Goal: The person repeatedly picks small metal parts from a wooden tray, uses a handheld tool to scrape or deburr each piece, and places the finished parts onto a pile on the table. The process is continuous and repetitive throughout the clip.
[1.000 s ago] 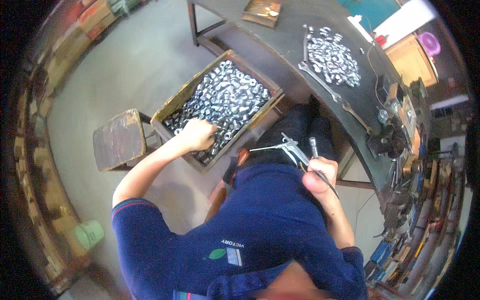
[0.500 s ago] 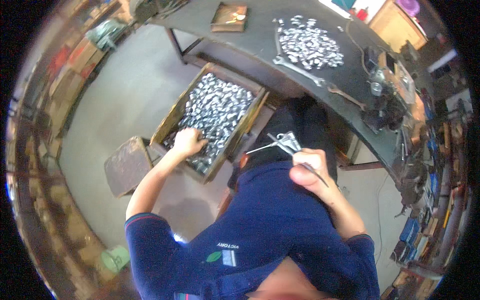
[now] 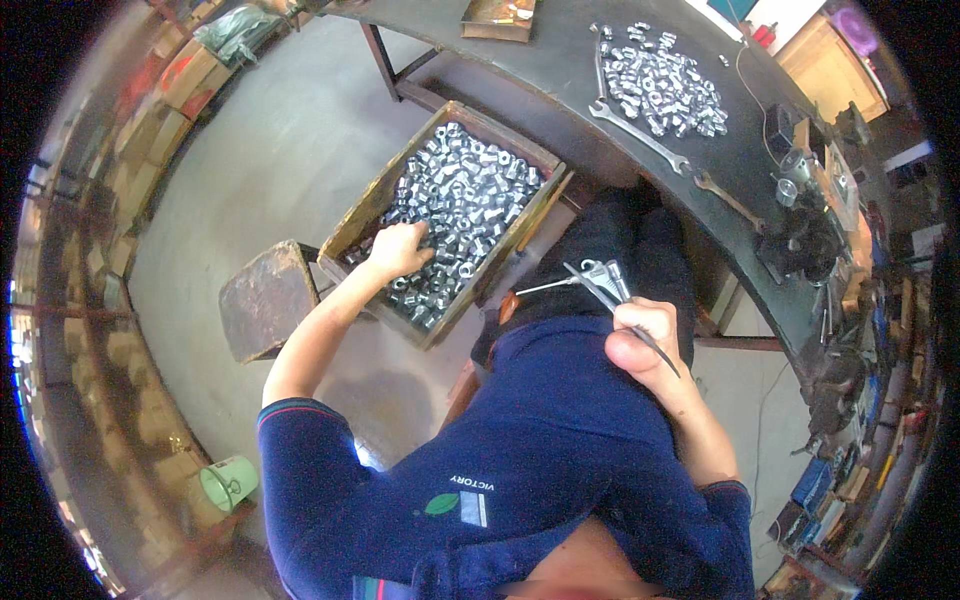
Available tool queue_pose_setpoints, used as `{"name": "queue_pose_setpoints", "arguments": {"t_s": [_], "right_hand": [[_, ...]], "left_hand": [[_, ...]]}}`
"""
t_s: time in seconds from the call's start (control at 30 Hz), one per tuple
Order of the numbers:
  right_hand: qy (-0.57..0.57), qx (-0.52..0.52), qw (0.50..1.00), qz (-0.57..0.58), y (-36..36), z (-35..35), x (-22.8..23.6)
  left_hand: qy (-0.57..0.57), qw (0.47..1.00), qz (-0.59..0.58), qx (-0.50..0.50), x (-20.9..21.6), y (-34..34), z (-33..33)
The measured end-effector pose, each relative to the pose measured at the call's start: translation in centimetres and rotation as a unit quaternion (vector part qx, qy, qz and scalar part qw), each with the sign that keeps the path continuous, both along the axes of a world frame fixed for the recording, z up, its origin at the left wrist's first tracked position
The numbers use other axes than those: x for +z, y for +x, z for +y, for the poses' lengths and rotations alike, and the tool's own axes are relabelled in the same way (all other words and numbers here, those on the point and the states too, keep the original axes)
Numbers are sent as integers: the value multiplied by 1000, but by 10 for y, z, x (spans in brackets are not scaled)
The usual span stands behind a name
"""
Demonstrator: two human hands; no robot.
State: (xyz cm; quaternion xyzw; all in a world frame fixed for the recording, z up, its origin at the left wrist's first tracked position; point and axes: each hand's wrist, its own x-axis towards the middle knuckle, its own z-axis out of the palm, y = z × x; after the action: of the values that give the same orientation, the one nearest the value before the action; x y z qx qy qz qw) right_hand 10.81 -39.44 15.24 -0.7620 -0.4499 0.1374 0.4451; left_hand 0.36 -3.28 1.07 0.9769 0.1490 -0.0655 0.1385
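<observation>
My left hand (image 3: 400, 250) reaches over the near left part of a wooden box (image 3: 350, 215), its fingers curled down among shiny metal fittings (image 3: 465, 185). Its fingertips are hidden, so what they hold, if anything, does not show. In front of my waist, my right hand (image 3: 648, 338) is closed around a grey metal tool like pliers (image 3: 602, 285). One dark curved handle sticks out below the fist. A thin straight rod (image 3: 548, 286) extends left from the tool's head, toward a small orange piece (image 3: 508, 306); whether these join is unclear.
On the dark workbench (image 3: 560, 60) lie a heap of similar fittings (image 3: 665, 85), several wrenches (image 3: 640, 138) and a shallow tray (image 3: 498, 18). A worn stool (image 3: 268, 300) stands left of the box. A pale green bucket (image 3: 228, 483) and shelves line the left side.
The whole view has shifted, so the bench and box appear farther right and higher. My left hand has moved slightly farther into the box. My right hand keeps its grip on the tool.
</observation>
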Motion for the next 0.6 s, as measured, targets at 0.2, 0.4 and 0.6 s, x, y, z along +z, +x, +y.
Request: {"name": "queue_pose_setpoints", "arguments": {"t_s": [0.2, 0.4, 0.6], "right_hand": [[11, -2, 1000, -4, 1, -4, 0], [20, 5, 1000, -8, 4, -7, -1], [31, 26, 999, 20, 1, -2, 5]], "left_hand": [[25, 999, 3, -27, 2, 0, -1], [32, 999, 9, -33, 3, -12, 2], [27, 999, 41, 5, 11, -11, -1]]}}
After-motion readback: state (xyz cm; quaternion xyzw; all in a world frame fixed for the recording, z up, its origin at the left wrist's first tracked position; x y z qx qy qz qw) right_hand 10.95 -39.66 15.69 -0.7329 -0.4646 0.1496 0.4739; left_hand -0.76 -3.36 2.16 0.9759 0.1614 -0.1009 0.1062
